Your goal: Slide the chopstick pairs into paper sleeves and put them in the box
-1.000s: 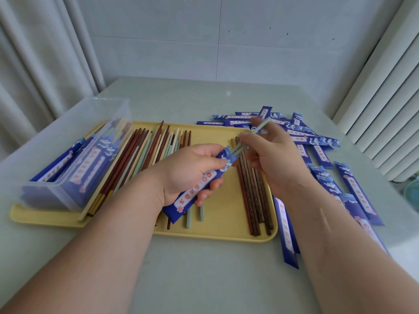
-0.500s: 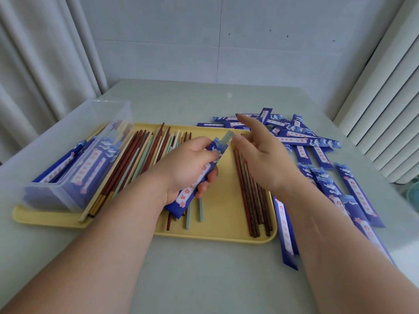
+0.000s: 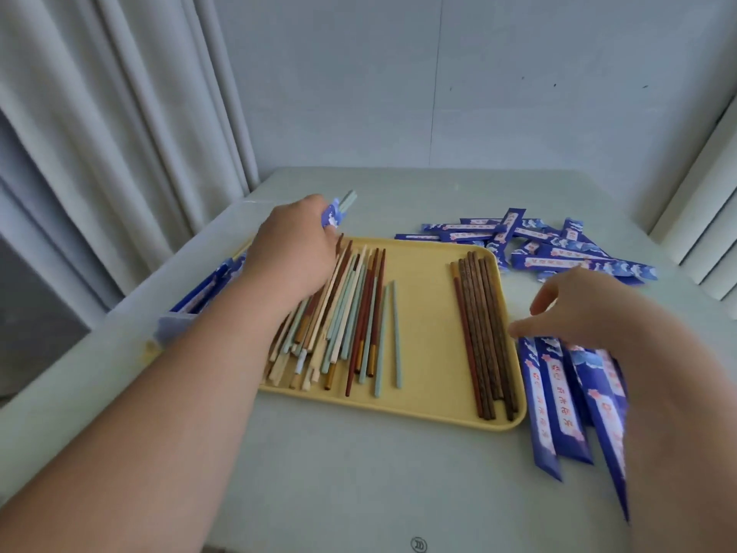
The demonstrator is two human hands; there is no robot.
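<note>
the tray [image 3: 426,313] is pale yellow, its mixed chopsticks [image 3: 351,313] at 9 o'clock mint, cream and red-brown with gold ends, its dark chopsticks [image 3: 482,333] at 3 o'clock mottled brown, the paper sleeves [image 3: 558,401] royal blue with white bands and red characters, the sleeved pair [image 3: 333,213] at 11 o'clock blue with mint tips.

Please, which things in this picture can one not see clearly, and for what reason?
- Head view: the clear box is mostly covered by the left forearm; its contents cannot be counted.
- Head view: the sleeved pair is mostly hidden inside the left hand.
- Head view: the near sleeves are motion-blurred, so whether the right hand touches one is unclear.
</note>
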